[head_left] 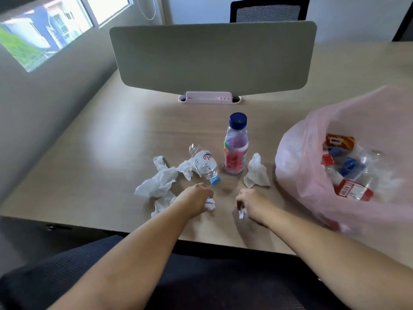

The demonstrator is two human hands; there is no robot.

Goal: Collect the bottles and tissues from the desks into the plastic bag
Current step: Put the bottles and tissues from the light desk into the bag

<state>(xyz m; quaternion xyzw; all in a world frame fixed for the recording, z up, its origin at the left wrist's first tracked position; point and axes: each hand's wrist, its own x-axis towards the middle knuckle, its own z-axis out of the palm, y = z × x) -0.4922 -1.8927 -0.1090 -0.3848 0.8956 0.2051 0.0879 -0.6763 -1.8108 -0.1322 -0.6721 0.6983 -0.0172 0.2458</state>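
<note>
On the wooden desk my left hand grips a crumpled white tissue ball. My right hand pinches a small white tissue scrap. Just beyond them lies a clear water bottle with a light blue cap, on its side. An upright pink drink bottle with a dark blue cap stands beside it. Loose tissues spread to the left, and another tissue lies to the right. A pink plastic bag sits open at the right, holding several bottles and wrappers.
A grey divider screen stands across the back of the desk with a pink holder at its base. A black chair is behind it. The desk's near edge runs below my forearms. A wall with a window is at the left.
</note>
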